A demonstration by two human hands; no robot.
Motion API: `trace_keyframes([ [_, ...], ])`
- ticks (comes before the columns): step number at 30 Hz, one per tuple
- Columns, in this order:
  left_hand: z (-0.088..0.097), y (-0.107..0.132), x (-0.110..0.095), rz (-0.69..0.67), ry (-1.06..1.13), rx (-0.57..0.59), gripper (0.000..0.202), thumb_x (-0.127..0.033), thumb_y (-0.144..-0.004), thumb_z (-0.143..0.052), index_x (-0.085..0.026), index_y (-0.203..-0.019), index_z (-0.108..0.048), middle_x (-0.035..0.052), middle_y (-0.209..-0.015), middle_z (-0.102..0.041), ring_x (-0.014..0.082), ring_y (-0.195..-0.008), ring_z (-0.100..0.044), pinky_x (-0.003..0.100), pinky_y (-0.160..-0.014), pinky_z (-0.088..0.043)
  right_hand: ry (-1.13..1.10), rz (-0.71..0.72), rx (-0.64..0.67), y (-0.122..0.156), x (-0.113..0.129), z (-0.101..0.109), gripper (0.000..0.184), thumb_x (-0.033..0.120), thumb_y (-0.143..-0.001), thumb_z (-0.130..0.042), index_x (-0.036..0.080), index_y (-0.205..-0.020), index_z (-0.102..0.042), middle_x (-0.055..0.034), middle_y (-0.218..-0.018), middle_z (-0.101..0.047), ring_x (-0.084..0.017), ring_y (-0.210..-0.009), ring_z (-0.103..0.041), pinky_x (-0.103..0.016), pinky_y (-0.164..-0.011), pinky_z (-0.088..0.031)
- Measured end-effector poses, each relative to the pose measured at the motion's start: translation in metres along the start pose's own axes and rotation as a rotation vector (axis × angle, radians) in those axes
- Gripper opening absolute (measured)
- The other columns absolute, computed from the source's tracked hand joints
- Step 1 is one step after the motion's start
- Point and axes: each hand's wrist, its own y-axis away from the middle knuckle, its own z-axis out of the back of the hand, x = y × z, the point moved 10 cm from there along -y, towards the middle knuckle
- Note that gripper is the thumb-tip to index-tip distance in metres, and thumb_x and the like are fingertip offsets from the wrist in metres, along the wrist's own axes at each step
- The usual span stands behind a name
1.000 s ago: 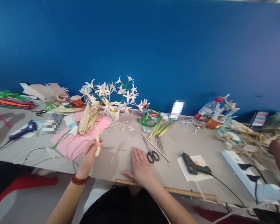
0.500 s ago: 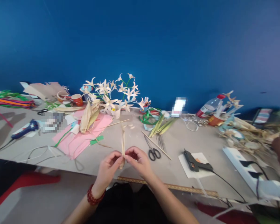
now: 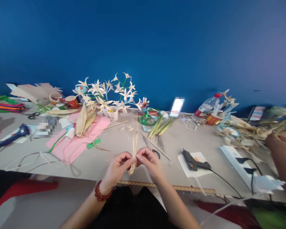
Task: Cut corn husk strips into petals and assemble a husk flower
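Between my two hands, near the table's front edge, stands a narrow pale strip of dried corn husk (image 3: pixel 134 148), roughly upright. My left hand (image 3: pixel 120 165) pinches its lower part from the left, thumb against fingers. From the other side my right hand (image 3: pixel 149 162) grips the same husk with thumb and fingertips. Black-handled scissors (image 3: pixel 155 154) lie just beyond my right hand, partly hidden by it. A thin wooden stick (image 3: pixel 156 146) crosses beside them, and green husk strips (image 3: pixel 160 127) lie further back.
White husk flowers (image 3: pixel 105 92) stand in cups at the back. Pink paper (image 3: pixel 66 146) holds a whole husk (image 3: pixel 82 122). A black glue gun (image 3: pixel 195 162) and a power strip (image 3: pixel 235 165) lie right, near another person's hand (image 3: pixel 280 146). A blue glue gun (image 3: pixel 15 135) lies left.
The view has shifted, so table items appear further left. My hands and the husk have moved slightly right, and the husk shows wider. The other person's hand at right has come further into view.
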Motion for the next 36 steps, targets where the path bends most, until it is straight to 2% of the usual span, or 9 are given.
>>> trace_keyframes([
  [3, 0.001, -0.002, -0.003, -0.023, -0.007, -0.006, 0.025, -0.037, -0.084, -0.063, -0.017, -0.07, -0.059, -0.001, -0.06, -0.055, 0.011, -0.056, -0.049, 0.023, -0.057, -0.039, -0.015, -0.013, -0.043, -0.001, 0.002, 0.01, 0.024, 0.04, -0.081, -0.068, 0.019, -0.077, -0.057, 0.0013, -0.073, -0.058, -0.012, -0.06, -0.056, -0.028, -0.06, -0.053],
  [7, -0.006, -0.004, -0.004, -0.039, -0.049, 0.04, 0.026, -0.038, -0.084, -0.063, -0.017, -0.069, -0.06, -0.0005, -0.06, -0.058, 0.0111, -0.055, -0.05, 0.023, -0.057, -0.04, 0.046, -0.022, 0.045, -0.001, 0.003, 0.002, 0.024, 0.041, -0.08, -0.07, 0.02, -0.086, -0.06, 0.0015, -0.074, -0.058, -0.012, -0.061, -0.057, -0.026, -0.057, -0.052],
  [14, -0.016, -0.005, -0.003, 0.008, 0.106, 0.088, 0.025, -0.038, -0.087, -0.06, -0.016, -0.073, -0.06, 0.0005, -0.063, -0.058, 0.012, -0.057, -0.051, 0.024, -0.056, -0.041, 0.014, -0.056, 0.053, 0.003, -0.003, 0.003, 0.024, 0.038, -0.084, -0.068, 0.018, -0.077, -0.057, 0.0025, -0.064, -0.06, -0.012, -0.058, -0.059, -0.027, -0.06, -0.052],
  [19, -0.015, -0.005, -0.012, -0.041, 0.048, 0.075, 0.027, -0.035, -0.088, -0.057, -0.016, -0.069, -0.058, -0.0002, -0.06, -0.054, 0.012, -0.055, -0.049, 0.024, -0.056, -0.041, 0.059, -0.052, 0.046, 0.006, -0.002, 0.008, 0.026, 0.04, -0.084, -0.067, 0.018, -0.076, -0.057, 0.002, -0.063, -0.061, -0.013, -0.056, -0.059, -0.027, -0.059, -0.052],
  [23, 0.006, -0.005, -0.012, -0.092, -0.049, -0.101, 0.023, -0.033, -0.09, -0.054, -0.018, -0.074, -0.059, -0.0002, -0.065, -0.053, 0.0123, -0.058, -0.051, 0.024, -0.059, -0.045, 0.138, -0.022, -0.029, 0.008, 0.002, 0.02, 0.027, 0.043, -0.085, -0.065, 0.019, -0.076, -0.057, 0.0013, -0.062, -0.062, -0.014, -0.057, -0.061, -0.027, -0.059, -0.051],
  [27, 0.02, 0.006, -0.035, -0.344, -0.294, -0.276, 0.009, -0.025, -0.088, -0.056, -0.019, -0.092, -0.06, 0.0053, -0.091, -0.06, 0.0161, -0.08, -0.059, 0.026, -0.072, -0.049, 0.246, 0.014, -0.113, 0.011, 0.008, 0.029, 0.029, 0.044, -0.085, -0.065, 0.018, -0.075, -0.056, 0.0015, -0.058, -0.061, -0.013, -0.055, -0.059, -0.025, -0.057, -0.048],
  [32, -0.016, 0.017, -0.063, -0.617, -0.509, -0.099, 0.022, -0.021, -0.083, -0.065, -0.018, -0.103, -0.058, 0.0055, -0.093, -0.061, 0.0165, -0.083, -0.058, 0.031, -0.08, -0.049, 0.253, 0.075, -0.103, 0.014, 0.016, 0.018, 0.024, 0.04, -0.086, -0.064, 0.018, -0.077, -0.059, -0.0007, -0.066, -0.063, -0.014, -0.06, -0.06, -0.025, -0.059, -0.047],
  [34, -0.025, 0.014, -0.062, -0.588, -0.515, -0.045, 0.02, -0.023, -0.081, -0.068, -0.018, -0.098, -0.06, 0.0041, -0.088, -0.063, 0.0161, -0.08, -0.059, 0.03, -0.078, -0.049, 0.281, 0.101, -0.079, 0.016, 0.021, 0.014, 0.022, 0.038, -0.088, -0.063, 0.018, -0.077, -0.063, -0.0031, -0.072, -0.065, -0.016, -0.066, -0.062, -0.026, -0.061, -0.048],
  [36, -0.02, 0.007, -0.051, -0.463, -0.424, -0.063, 0.013, -0.025, -0.084, -0.065, -0.018, -0.093, -0.061, 0.0034, -0.084, -0.064, 0.0155, -0.077, -0.059, 0.028, -0.075, -0.049, 0.321, 0.139, -0.029, 0.017, 0.026, 0.009, 0.021, 0.034, -0.089, -0.06, 0.018, -0.078, -0.067, -0.0042, -0.075, -0.066, -0.016, -0.068, -0.061, -0.026, -0.064, -0.048],
])
